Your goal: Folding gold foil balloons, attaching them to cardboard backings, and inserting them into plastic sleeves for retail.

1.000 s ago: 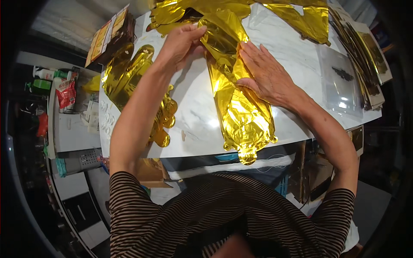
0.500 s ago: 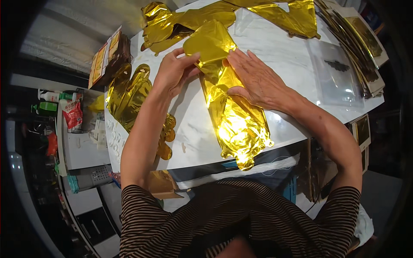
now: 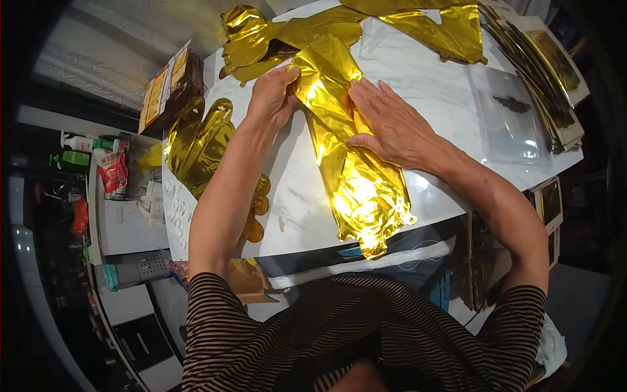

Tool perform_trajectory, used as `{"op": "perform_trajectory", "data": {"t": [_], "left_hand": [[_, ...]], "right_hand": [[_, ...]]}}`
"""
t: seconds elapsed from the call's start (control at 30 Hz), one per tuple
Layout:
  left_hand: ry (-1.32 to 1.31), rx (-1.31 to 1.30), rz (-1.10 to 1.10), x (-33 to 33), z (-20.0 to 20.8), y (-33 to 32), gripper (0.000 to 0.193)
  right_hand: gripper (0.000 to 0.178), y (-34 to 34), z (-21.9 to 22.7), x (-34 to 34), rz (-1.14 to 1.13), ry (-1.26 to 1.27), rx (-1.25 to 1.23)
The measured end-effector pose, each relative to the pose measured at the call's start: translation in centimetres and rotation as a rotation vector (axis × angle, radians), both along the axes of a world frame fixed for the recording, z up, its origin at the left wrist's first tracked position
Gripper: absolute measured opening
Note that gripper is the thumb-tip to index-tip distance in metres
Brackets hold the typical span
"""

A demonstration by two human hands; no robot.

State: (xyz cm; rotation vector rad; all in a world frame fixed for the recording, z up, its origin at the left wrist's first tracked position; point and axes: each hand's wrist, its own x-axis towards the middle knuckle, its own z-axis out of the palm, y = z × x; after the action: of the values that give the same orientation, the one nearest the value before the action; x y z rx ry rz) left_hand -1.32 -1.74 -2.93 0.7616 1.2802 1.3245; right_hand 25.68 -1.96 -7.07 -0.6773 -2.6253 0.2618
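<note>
A flat, deflated gold foil balloon, folded into a long strip, lies across the white marbled table. Its near end, with small rounded tabs, hangs over the table's front edge. My left hand pinches the strip's left edge near its far end between thumb and fingers. On the strip's right side, my right hand rests flat, its fingers stretched out and pressing on the foil. Creases run through the foil between the two hands.
More gold foil balloons lie left of my left arm, and another gold foil piece spreads at the back. A stack of printed packets stands at the left edge. Flat packages and a clear plastic sleeve are on the right.
My left hand has drawn the strip's far left edge inward, so the smooth upper part is now creased and narrower. My right hand has stayed nearly in place.
</note>
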Motion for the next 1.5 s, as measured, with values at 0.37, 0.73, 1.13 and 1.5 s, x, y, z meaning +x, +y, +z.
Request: {"op": "perform_trajectory", "data": {"t": [0.37,0.73,1.13,1.5], "left_hand": [[0.245,-0.037,0.023,3.3,0.0,-0.5,0.026],[0.902,-0.008,-0.236,5.6,2.8,1.0,0.059],[0.692,0.081,-0.161,1.9,0.5,-0.2,0.061],[1.610,0.617,-0.606,2.2,0.9,-9.7,0.053]], "right_hand": [[0.086,-0.1,0.3,0.1,-0.011,0.014,-0.001],[0.085,0.1,-0.1,0.4,-0.018,0.008,-0.027],[0.075,0.2,0.2,-0.1,0.019,-0.001,-0.011],[0.063,0.1,0.1,-0.2,0.049,-0.044,0.029]]}}
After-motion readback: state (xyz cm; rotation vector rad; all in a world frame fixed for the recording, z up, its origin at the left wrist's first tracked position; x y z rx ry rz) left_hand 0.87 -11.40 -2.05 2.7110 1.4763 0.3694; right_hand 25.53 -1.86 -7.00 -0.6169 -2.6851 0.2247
